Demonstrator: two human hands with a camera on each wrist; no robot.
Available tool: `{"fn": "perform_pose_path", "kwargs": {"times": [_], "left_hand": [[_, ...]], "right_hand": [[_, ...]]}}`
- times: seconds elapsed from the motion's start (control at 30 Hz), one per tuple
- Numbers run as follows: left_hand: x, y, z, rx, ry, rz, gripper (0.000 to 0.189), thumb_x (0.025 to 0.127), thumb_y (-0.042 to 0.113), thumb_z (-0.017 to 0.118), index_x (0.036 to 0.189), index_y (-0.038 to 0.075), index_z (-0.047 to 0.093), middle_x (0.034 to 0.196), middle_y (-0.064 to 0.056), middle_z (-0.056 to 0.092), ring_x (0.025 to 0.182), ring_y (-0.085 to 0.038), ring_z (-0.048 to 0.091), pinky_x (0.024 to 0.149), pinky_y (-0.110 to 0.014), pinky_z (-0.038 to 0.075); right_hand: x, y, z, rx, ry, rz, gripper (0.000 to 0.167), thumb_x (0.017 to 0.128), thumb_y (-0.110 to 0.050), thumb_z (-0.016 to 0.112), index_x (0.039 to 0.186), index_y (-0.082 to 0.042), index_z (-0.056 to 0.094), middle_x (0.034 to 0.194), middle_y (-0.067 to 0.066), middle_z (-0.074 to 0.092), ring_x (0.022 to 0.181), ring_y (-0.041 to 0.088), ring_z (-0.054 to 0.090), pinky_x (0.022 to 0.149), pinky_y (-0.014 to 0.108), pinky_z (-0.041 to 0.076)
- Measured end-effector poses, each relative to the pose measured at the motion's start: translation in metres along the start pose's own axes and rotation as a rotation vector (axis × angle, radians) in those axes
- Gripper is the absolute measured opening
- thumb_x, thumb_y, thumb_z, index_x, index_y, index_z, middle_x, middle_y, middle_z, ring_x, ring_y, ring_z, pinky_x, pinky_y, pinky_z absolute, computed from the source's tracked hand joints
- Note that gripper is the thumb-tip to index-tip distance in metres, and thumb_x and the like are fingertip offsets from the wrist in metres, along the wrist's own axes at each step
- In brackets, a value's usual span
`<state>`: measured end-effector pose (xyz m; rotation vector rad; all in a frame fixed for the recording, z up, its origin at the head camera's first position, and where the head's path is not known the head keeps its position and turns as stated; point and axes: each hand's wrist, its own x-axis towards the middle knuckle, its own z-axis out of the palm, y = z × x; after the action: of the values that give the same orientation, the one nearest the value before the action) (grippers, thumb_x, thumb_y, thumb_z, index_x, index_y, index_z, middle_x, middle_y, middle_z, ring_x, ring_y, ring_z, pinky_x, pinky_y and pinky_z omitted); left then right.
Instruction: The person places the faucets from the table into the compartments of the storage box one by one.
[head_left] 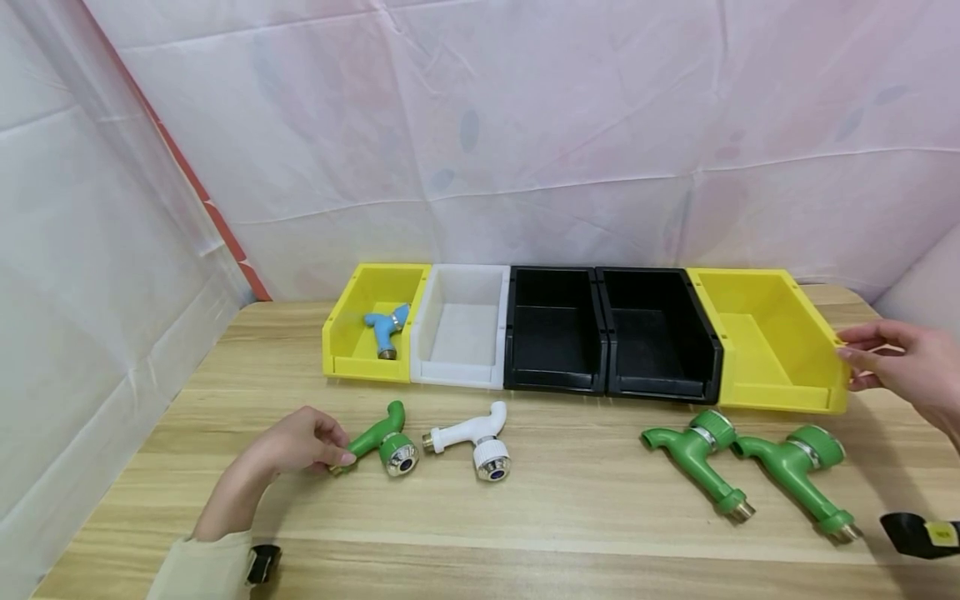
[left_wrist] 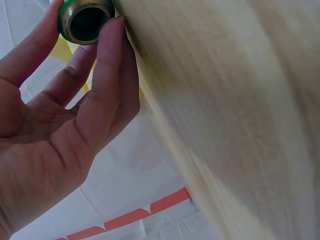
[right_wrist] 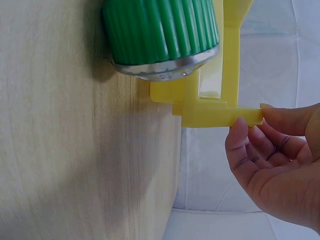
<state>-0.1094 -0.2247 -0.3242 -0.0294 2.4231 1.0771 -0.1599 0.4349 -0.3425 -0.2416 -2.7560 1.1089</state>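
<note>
Our left grip (head_left: 306, 442) pinches a green plastic tap (head_left: 378, 433) by one end, beside a white plastic tap (head_left: 467, 432) on the wooden tabletop (head_left: 562, 508); our right grip (head_left: 909, 363) pinches a yellow plastic bin (head_left: 783, 398) by its side. We seem to be at the grabbing step; lifting would need a tight pinch.

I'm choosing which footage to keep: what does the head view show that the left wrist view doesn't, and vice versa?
Only the head view shows the blue tap, white tap, two green taps on the right, white bin, two black bins and right grip.

Only the left wrist view shows the opening in the held green tap's end.

Both show the left grip holding that tap, the wooden table and the red strip.
</note>
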Motion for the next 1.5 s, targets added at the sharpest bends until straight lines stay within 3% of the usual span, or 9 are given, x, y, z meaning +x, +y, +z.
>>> {"fn": "perform_pose_path", "kwargs": {"times": [0.17, 0.3, 0.47, 0.57, 0.83, 1.03, 1.17, 1.33, 1.5], "left_hand": [[0.000, -0.001, 0.000, -0.006, -0.013, 0.025, 0.011, 0.078, 0.002, 0.070, 0.081, -0.004, 0.061, 0.072, -0.005, 0.057, 0.063, -0.014, 0.055, 0.058, -0.031, 0.051], [0.000, -0.001, -0.001, -0.002, -0.010, 0.047, 0.012, 0.079, 0.002, 0.069, 0.082, -0.005, 0.061, 0.071, -0.005, 0.057, 0.062, -0.014, 0.055, 0.057, -0.031, 0.051], [-0.001, -0.001, -0.002, -0.005, 0.002, 0.053, 0.012, 0.079, 0.003, 0.069, 0.083, -0.006, 0.061, 0.071, -0.005, 0.058, 0.062, -0.013, 0.055, 0.057, -0.031, 0.050], [-0.002, 0.000, -0.001, -0.012, 0.011, 0.046, 0.011, 0.079, 0.002, 0.069, 0.083, -0.006, 0.061, 0.072, -0.005, 0.058, 0.063, -0.013, 0.055, 0.058, -0.030, 0.051], [-0.003, 0.003, 0.000, -0.028, 0.028, 0.053, 0.010, 0.080, 0.002, 0.067, 0.084, -0.006, 0.062, 0.074, -0.007, 0.058, 0.067, -0.015, 0.056, 0.061, -0.032, 0.052], [-0.004, 0.006, -0.001, -0.026, 0.061, 0.051, 0.012, 0.081, 0.003, 0.067, 0.086, -0.007, 0.062, 0.075, -0.007, 0.057, 0.069, -0.016, 0.055, 0.063, -0.034, 0.053], [-0.005, 0.008, -0.002, -0.016, 0.075, 0.043, 0.013, 0.082, 0.004, 0.067, 0.088, -0.007, 0.062, 0.077, -0.008, 0.057, 0.069, -0.016, 0.055, 0.063, -0.034, 0.052], [-0.005, 0.010, -0.003, -0.005, 0.082, 0.054, 0.015, 0.082, 0.006, 0.067, 0.089, -0.006, 0.062, 0.077, -0.007, 0.056, 0.069, -0.016, 0.055, 0.062, -0.033, 0.051], [-0.006, 0.010, -0.002, -0.033, 0.076, 0.066, 0.015, 0.082, 0.005, 0.067, 0.088, -0.007, 0.062, 0.077, -0.008, 0.057, 0.069, -0.016, 0.057, 0.064, -0.034, 0.052]], "right_hand": [[0.016, 0.039, -0.001, -0.005, 0.016, -0.027, 0.005, 0.091, -0.028, 0.052, 0.096, -0.026, 0.052, 0.082, -0.004, 0.051, 0.059, 0.007, 0.056, 0.047, 0.032, 0.052], [0.022, 0.052, -0.002, 0.019, -0.007, -0.033, 0.011, 0.093, -0.020, 0.052, 0.104, -0.016, 0.054, 0.087, 0.003, 0.051, 0.060, 0.009, 0.056, 0.048, 0.028, 0.052], [0.019, 0.047, -0.001, 0.013, 0.002, -0.035, 0.005, 0.093, -0.024, 0.052, 0.097, -0.022, 0.053, 0.082, -0.004, 0.050, 0.060, 0.007, 0.056, 0.047, 0.028, 0.052], [0.017, 0.039, -0.002, 0.015, -0.022, -0.019, 0.016, 0.094, -0.017, 0.051, 0.106, -0.007, 0.053, 0.089, 0.007, 0.050, 0.060, 0.008, 0.055, 0.048, 0.030, 0.052], [0.011, 0.031, -0.001, 0.022, -0.011, -0.022, 0.009, 0.093, -0.020, 0.052, 0.098, -0.012, 0.052, 0.083, -0.004, 0.050, 0.059, 0.006, 0.055, 0.047, 0.028, 0.051], [-0.003, 0.000, -0.002, 0.032, -0.042, -0.025, 0.020, 0.094, -0.006, 0.049, 0.109, 0.008, 0.050, 0.088, 0.018, 0.048, 0.056, 0.004, 0.052, 0.048, 0.026, 0.051], [0.007, 0.024, -0.002, 0.048, -0.012, -0.039, 0.008, 0.093, -0.022, 0.052, 0.098, -0.018, 0.055, 0.083, 0.000, 0.051, 0.058, 0.004, 0.054, 0.047, 0.028, 0.051], [0.029, 0.065, 0.001, 0.009, 0.001, -0.044, 0.016, 0.093, -0.025, 0.053, 0.104, -0.013, 0.052, 0.087, -0.004, 0.050, 0.062, 0.007, 0.057, 0.051, 0.029, 0.053], [0.008, 0.017, 0.001, -0.031, -0.023, -0.036, 0.023, 0.095, -0.010, 0.048, 0.110, 0.007, 0.047, 0.088, 0.008, 0.049, 0.059, 0.003, 0.053, 0.051, 0.027, 0.053]]}}
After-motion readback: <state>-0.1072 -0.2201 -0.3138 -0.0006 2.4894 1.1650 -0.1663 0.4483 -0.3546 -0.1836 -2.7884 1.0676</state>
